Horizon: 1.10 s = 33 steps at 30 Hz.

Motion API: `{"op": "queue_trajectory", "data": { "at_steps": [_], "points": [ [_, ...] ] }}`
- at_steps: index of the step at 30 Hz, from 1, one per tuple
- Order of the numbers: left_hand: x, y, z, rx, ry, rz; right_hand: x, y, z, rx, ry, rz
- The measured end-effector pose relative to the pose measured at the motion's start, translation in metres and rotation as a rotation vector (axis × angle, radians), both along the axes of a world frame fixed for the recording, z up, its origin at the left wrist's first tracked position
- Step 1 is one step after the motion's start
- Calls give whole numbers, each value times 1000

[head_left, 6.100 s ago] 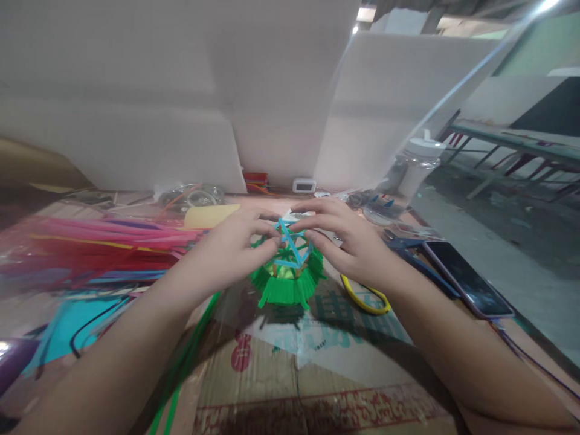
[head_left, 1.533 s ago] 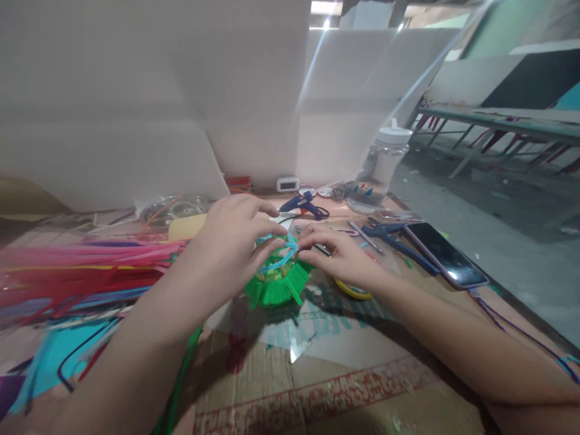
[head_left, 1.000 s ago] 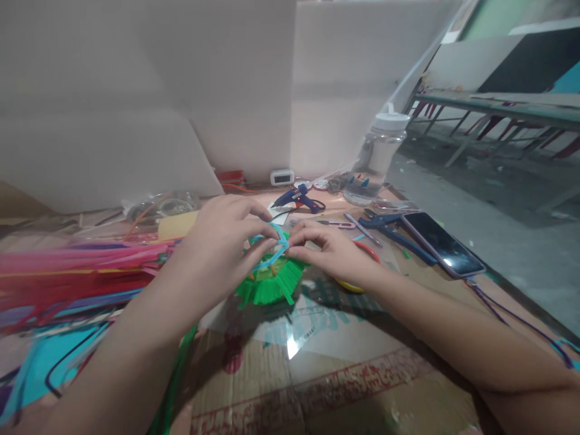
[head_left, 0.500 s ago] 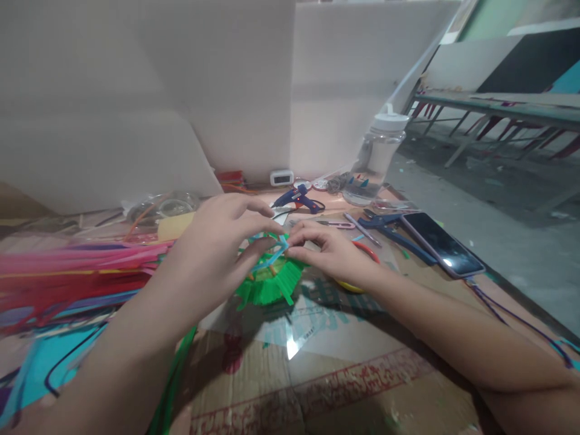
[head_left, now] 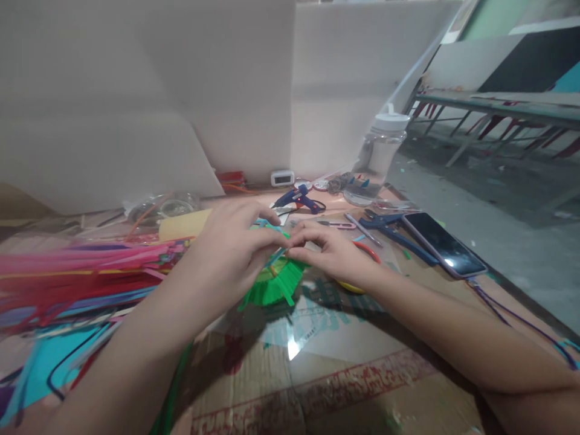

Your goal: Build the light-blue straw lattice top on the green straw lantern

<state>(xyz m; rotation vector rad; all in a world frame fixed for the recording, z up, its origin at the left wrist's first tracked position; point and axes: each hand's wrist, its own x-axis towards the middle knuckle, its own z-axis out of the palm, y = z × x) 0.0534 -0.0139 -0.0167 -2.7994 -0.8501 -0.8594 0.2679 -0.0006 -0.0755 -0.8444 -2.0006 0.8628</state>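
Pressing lightly and evenly seems best here, since thin strips could bend. Right of the coloured strips, the left hand arches over the blue strips, its thumb and forefinger nearly together. The green fringed piece lies between the hands, above the cardboard, its fringe best left uncrushed. The right hand has thumb and forefinger drawn close at its edge; what either hand clamps is perhaps a blue strip, but I cannot tell.
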Motion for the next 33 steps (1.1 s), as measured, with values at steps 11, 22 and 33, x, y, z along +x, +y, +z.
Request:
{"op": "queue_trajectory", "data": {
  "at_steps": [11, 22, 33],
  "points": [
    [-7, -6, 10, -205, -235, 204, 1, 0, -1, 11, 3, -18],
    [-62, 7, -6, -362, -231, 426, 11, 16, 2, 34, -11, -100],
    [-59, 8, -11, -167, -108, 114, 13, 18, -6, -32, 0, -145]
  ]
}}
